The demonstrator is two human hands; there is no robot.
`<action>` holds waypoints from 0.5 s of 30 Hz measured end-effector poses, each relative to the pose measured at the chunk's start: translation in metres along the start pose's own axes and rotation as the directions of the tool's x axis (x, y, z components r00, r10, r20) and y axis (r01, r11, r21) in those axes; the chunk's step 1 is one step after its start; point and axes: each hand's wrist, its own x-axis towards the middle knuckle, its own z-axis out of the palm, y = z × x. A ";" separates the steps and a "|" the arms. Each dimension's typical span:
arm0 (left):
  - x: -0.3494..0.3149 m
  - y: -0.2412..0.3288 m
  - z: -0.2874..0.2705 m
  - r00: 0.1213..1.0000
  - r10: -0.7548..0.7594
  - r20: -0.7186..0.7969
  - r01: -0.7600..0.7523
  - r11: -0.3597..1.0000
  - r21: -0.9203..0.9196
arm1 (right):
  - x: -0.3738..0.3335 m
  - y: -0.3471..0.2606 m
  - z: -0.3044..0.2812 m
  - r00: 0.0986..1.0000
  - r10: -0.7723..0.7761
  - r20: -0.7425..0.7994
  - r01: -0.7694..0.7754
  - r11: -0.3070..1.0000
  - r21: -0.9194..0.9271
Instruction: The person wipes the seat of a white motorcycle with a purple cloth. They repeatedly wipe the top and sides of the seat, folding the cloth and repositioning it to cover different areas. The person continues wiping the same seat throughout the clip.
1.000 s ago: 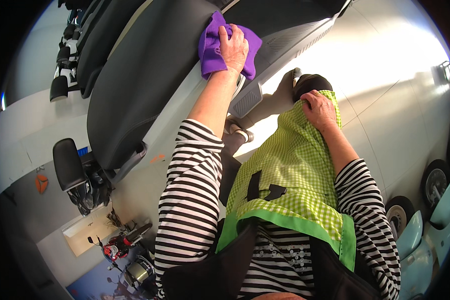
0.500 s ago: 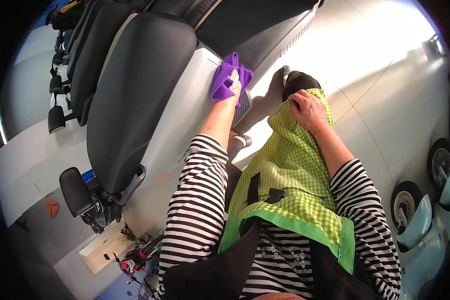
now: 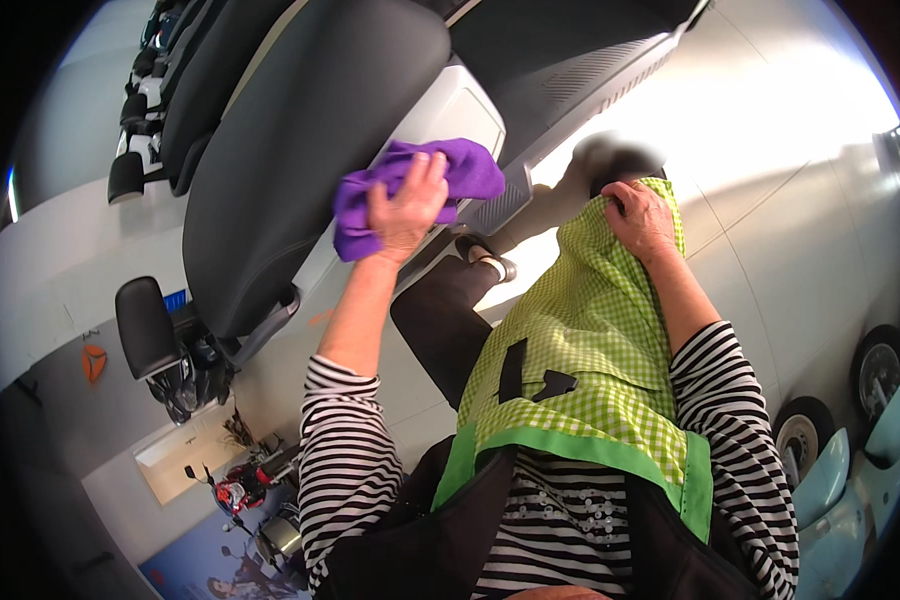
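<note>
Under my left hand [image 3: 405, 222] a purple cloth [image 3: 473, 172] is bunched and pressed against a scooter's light side panel [image 3: 467, 105], just below its black seat [image 3: 315, 130]. My fingers lie over the cloth and grip it; part of it spreads beyond them on both sides. At my knee, my right hand [image 3: 642, 222] is closed on the lower edge of a green checked apron [image 3: 602, 300] that I wear. The fingertips there are partly hidden in the fabric.
The scooter's dark footboard [image 3: 530, 60] lies beyond the panel. More scooters with black seats [image 3: 195, 120] stand in a row at the left. Pale blue scooters [image 3: 850, 500] with wheels [image 3: 805, 430] stand at the right. A red motorcycle [image 3: 245, 490] is at the lower left.
My left hand has moved left and nearer with the cloth, which now spreads wider beneath it. The right hand still holds the apron. The view has shifted a little, and a leg is stretched out lower.
</note>
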 end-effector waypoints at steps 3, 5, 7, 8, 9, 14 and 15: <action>-0.011 -0.039 -0.038 0.981 -0.149 -0.124 0.159 0.985 0.074 | 0.002 0.001 0.002 0.999 -0.043 -0.003 0.043 0.999 0.008; -0.019 -0.064 -0.058 0.953 -0.281 -0.117 0.297 0.942 0.157 | 0.002 0.003 0.003 0.999 -0.053 -0.004 0.053 0.999 -0.003; -0.026 -0.080 -0.070 0.906 -0.419 -0.065 0.424 0.897 0.127 | 0.003 0.006 0.005 0.999 -0.051 0.000 0.051 0.998 -0.025; -0.028 -0.086 -0.073 0.878 -0.475 -0.052 0.478 0.867 0.139 | 0.004 0.007 0.006 0.998 -0.063 0.002 0.063 0.998 -0.031; -0.030 -0.093 -0.075 0.846 -0.529 -0.070 0.534 0.836 0.127 | 0.004 0.008 0.007 0.998 -0.064 0.005 0.064 0.997 -0.036; -0.020 -0.111 -0.066 0.650 -0.757 -0.059 0.759 0.644 0.099 | 0.004 0.009 0.005 0.998 -0.059 -0.007 0.058 0.996 -0.068; -0.012 -0.109 -0.062 0.610 -0.790 -0.054 0.791 0.603 0.106 | 0.004 0.009 0.004 0.999 -0.046 -0.005 0.046 0.996 -0.080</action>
